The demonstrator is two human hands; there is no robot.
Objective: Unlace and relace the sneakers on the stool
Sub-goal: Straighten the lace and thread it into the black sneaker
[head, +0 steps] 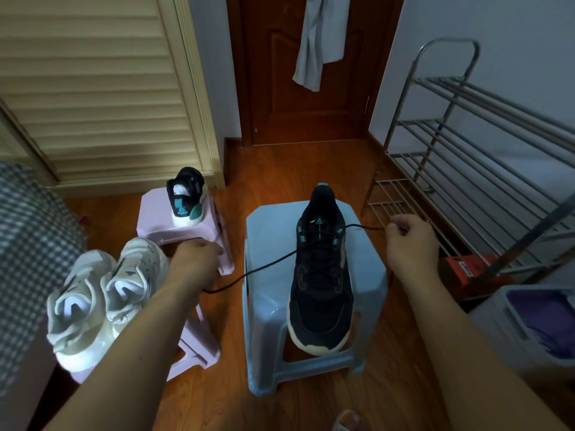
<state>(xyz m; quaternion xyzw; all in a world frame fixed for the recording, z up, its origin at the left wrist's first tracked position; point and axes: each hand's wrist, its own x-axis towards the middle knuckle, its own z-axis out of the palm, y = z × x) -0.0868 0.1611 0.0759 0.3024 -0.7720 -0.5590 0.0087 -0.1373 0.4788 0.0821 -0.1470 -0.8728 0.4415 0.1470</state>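
Note:
A black sneaker (322, 275) with teal accents lies on the light blue stool (270, 231), toe toward me. Its black lace (267, 269) is threaded through the eyelets, and both ends are drawn out sideways. My left hand (194, 259) grips the left lace end, pulled out past the stool's left edge. My right hand (410, 237) pinches the right lace end, held out to the right of the shoe near its top eyelets. The matching black sneaker (186, 197) stands on a pink stool (155, 219) behind to the left.
A pair of white sneakers (102, 293) rests on a nearer pink stool (199, 343) at left. A metal shoe rack (466, 150) stands at right, with a red box (473, 269) and a grey bin (504, 312) below it. A brown door (280, 88) is straight ahead.

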